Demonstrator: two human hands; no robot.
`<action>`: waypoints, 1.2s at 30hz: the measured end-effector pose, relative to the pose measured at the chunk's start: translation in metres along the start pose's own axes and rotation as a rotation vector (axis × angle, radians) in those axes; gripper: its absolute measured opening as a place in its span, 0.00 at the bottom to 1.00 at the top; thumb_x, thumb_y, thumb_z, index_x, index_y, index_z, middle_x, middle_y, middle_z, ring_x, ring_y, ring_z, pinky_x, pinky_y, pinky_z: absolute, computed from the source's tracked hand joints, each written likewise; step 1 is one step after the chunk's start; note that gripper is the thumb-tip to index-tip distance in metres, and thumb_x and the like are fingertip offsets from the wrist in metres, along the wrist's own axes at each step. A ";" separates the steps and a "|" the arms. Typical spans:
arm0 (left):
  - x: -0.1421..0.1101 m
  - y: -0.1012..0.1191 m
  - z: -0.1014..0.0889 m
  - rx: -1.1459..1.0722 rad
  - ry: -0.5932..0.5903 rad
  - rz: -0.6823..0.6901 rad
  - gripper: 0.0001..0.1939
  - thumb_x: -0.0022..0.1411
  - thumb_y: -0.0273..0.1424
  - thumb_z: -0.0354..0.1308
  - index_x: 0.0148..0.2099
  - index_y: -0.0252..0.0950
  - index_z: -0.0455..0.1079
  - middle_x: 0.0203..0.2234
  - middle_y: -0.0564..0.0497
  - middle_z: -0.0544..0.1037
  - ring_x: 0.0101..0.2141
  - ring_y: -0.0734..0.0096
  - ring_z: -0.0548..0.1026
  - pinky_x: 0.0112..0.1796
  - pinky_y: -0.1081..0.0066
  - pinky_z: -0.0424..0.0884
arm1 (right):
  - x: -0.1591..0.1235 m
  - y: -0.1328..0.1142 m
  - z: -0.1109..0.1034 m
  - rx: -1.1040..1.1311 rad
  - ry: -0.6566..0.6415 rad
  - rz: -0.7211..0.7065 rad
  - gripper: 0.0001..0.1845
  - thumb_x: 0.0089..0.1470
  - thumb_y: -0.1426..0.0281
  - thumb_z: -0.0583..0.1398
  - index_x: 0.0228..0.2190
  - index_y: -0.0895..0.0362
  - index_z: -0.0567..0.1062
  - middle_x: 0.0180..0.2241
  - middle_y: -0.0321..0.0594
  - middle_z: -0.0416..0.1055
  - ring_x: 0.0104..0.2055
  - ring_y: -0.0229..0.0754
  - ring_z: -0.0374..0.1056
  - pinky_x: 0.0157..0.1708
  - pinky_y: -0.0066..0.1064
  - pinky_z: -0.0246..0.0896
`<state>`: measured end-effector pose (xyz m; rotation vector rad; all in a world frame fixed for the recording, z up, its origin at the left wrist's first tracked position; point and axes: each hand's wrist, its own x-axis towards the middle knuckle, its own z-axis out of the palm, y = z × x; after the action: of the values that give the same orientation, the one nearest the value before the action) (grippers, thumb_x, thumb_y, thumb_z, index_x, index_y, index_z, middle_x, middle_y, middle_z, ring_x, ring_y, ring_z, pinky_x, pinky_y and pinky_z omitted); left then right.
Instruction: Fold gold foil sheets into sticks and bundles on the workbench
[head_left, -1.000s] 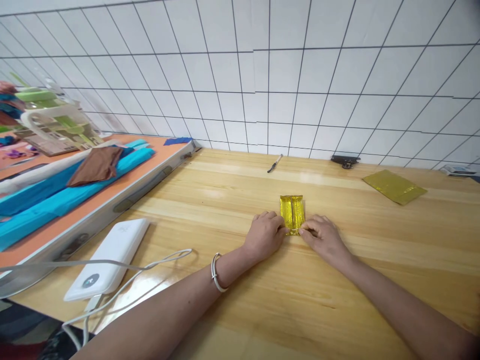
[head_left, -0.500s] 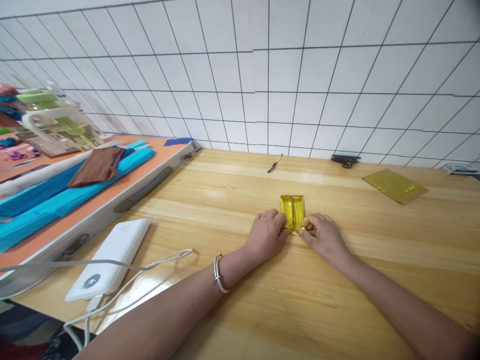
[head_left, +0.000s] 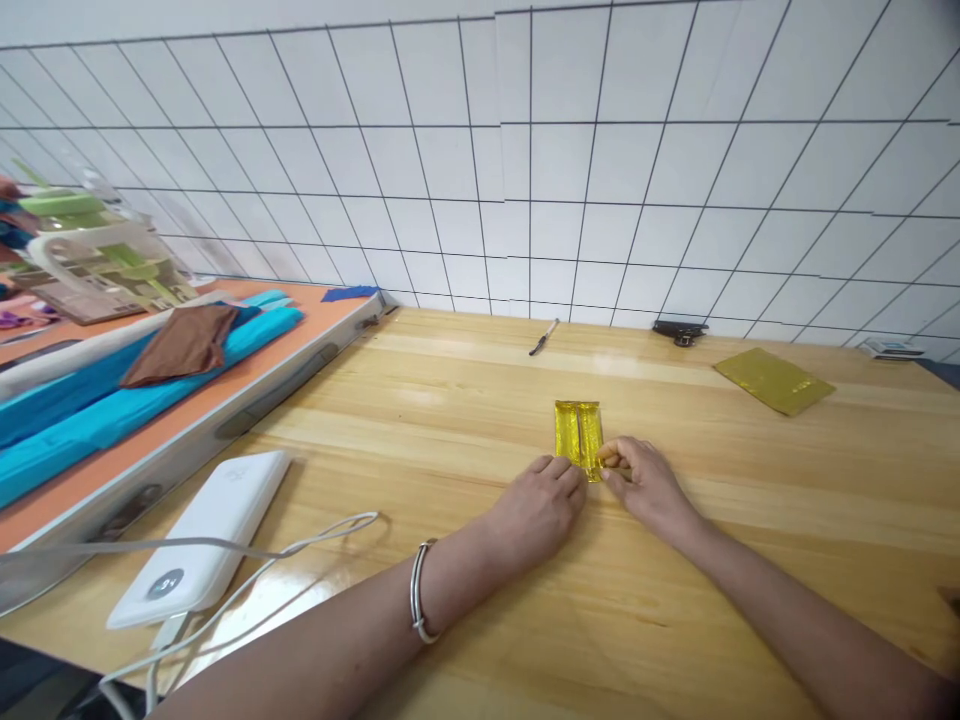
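Head view: on the wood table [head_left: 450,400], my right hand [head_left: 646,487] pinches the gold foil [head_left: 577,425] at its near right corner; my left hand [head_left: 536,505] curls there too (grip hidden). Digits on the power bank [head_left: 225,510] are unclear; gridded wall [head_left: 465,160] behind.

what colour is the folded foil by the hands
The folded foil is shiny gold, best seen in the head view.

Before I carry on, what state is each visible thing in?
Gold foil: folded, edges meeting along the middle.
Left hand: covering the foil's near left corner.
Right hand: at the foil's near right edge.
Gold sheet: lying flat.
Power bank: display lit, cable plugged in.
Pen: lying down.
Green-lidded cup: lid on.
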<state>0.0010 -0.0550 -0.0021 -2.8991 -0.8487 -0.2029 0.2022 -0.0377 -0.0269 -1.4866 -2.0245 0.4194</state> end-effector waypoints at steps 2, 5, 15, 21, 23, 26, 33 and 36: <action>0.000 0.000 0.000 -0.013 -0.018 -0.007 0.12 0.64 0.27 0.47 0.47 0.31 0.65 0.41 0.45 0.69 0.43 0.62 0.64 0.44 0.64 0.61 | -0.001 0.003 0.000 0.026 -0.009 -0.001 0.10 0.46 0.75 0.55 0.34 0.54 0.70 0.32 0.37 0.70 0.34 0.41 0.65 0.36 0.33 0.60; -0.002 0.000 0.000 -0.035 -0.023 -0.030 0.14 0.63 0.26 0.47 0.50 0.32 0.63 0.44 0.45 0.68 0.46 0.62 0.63 0.45 0.64 0.61 | -0.002 0.005 -0.002 0.055 -0.024 -0.008 0.12 0.46 0.76 0.54 0.35 0.54 0.70 0.33 0.38 0.70 0.35 0.40 0.65 0.36 0.32 0.61; -0.004 0.002 -0.003 -0.071 -0.023 -0.064 0.19 0.63 0.26 0.45 0.56 0.31 0.58 0.48 0.44 0.67 0.49 0.61 0.62 0.47 0.64 0.60 | -0.001 0.002 -0.017 0.053 -0.120 -0.031 0.09 0.50 0.73 0.54 0.33 0.54 0.74 0.33 0.39 0.69 0.38 0.42 0.64 0.38 0.34 0.60; -0.004 0.001 -0.002 -0.076 -0.034 -0.061 0.21 0.63 0.27 0.45 0.58 0.32 0.55 0.50 0.45 0.66 0.48 0.61 0.63 0.47 0.64 0.60 | -0.001 0.001 -0.020 0.000 -0.182 -0.003 0.06 0.50 0.71 0.55 0.26 0.55 0.72 0.27 0.37 0.67 0.32 0.40 0.63 0.31 0.32 0.58; -0.004 0.000 -0.002 -0.076 -0.037 -0.065 0.22 0.63 0.27 0.45 0.59 0.32 0.55 0.50 0.45 0.66 0.48 0.61 0.63 0.47 0.63 0.60 | 0.000 0.001 -0.021 0.006 -0.188 -0.004 0.05 0.49 0.71 0.56 0.26 0.55 0.72 0.28 0.37 0.67 0.32 0.40 0.63 0.31 0.32 0.58; -0.004 0.000 -0.002 -0.076 -0.045 -0.070 0.23 0.63 0.27 0.45 0.60 0.32 0.54 0.50 0.45 0.66 0.47 0.62 0.63 0.46 0.64 0.60 | 0.001 0.002 -0.020 0.002 -0.174 -0.009 0.04 0.48 0.71 0.57 0.26 0.55 0.72 0.28 0.38 0.67 0.32 0.40 0.63 0.33 0.32 0.58; -0.004 0.002 -0.004 -0.076 -0.049 -0.085 0.21 0.64 0.28 0.44 0.59 0.33 0.55 0.49 0.45 0.67 0.47 0.63 0.63 0.45 0.64 0.60 | 0.001 0.002 -0.018 -0.031 -0.163 0.007 0.04 0.47 0.70 0.57 0.24 0.55 0.72 0.28 0.38 0.66 0.32 0.40 0.63 0.32 0.32 0.58; -0.004 0.003 -0.005 -0.080 -0.053 -0.092 0.20 0.64 0.28 0.44 0.58 0.34 0.55 0.48 0.46 0.67 0.46 0.63 0.63 0.45 0.64 0.60 | 0.002 0.000 -0.019 -0.045 -0.171 -0.001 0.04 0.46 0.70 0.58 0.23 0.55 0.72 0.28 0.38 0.65 0.33 0.41 0.62 0.34 0.33 0.58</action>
<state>-0.0010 -0.0599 0.0017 -2.9536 -1.0070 -0.1721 0.2138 -0.0377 -0.0120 -1.5224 -2.1799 0.5191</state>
